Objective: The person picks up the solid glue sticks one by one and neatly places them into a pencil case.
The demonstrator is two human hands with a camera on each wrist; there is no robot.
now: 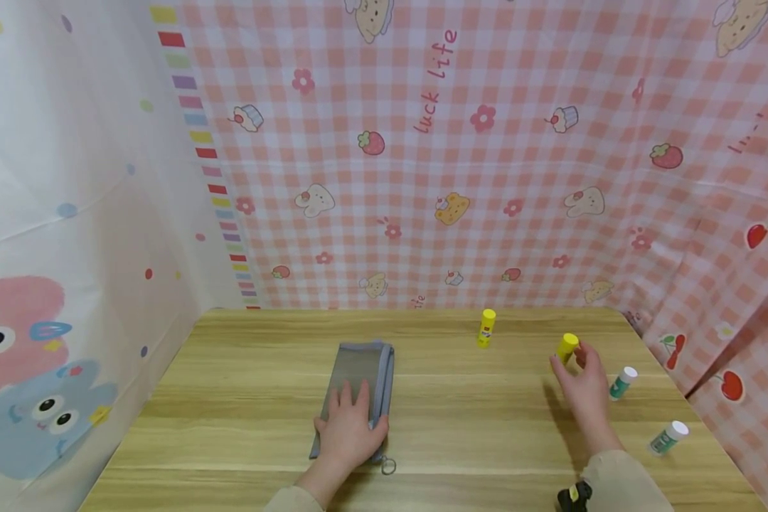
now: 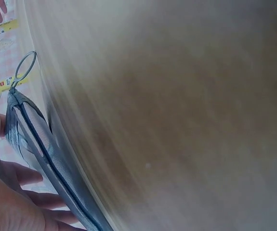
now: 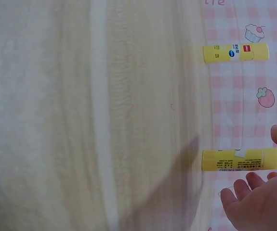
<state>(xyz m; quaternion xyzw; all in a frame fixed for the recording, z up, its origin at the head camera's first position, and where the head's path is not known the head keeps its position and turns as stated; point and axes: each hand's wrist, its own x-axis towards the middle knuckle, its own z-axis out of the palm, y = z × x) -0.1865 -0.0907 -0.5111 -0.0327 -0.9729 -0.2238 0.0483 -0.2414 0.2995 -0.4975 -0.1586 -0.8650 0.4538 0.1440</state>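
Note:
A grey mesh zipper pouch [image 1: 352, 366] lies flat on the wooden table, with a metal ring [image 1: 388, 466] at its near end. My left hand [image 1: 348, 430] rests on the pouch with its fingers spread; the left wrist view shows the zipper edge [image 2: 46, 149] beside the palm. A yellow glue stick [image 3: 234, 160] stands upright on the table to the right. Around it is my right hand [image 1: 585, 387], thumb on one side and fingers on the other. In the right wrist view, gaps show between the digits and the stick.
Another yellow glue stick [image 1: 486, 328] stands upright near the table's back edge. To the right of my right hand stand two green glue sticks with white caps, a farther one [image 1: 624, 384] and a nearer one [image 1: 668, 438]. Printed cloth [image 1: 409, 178] hangs behind the table [image 1: 461, 427].

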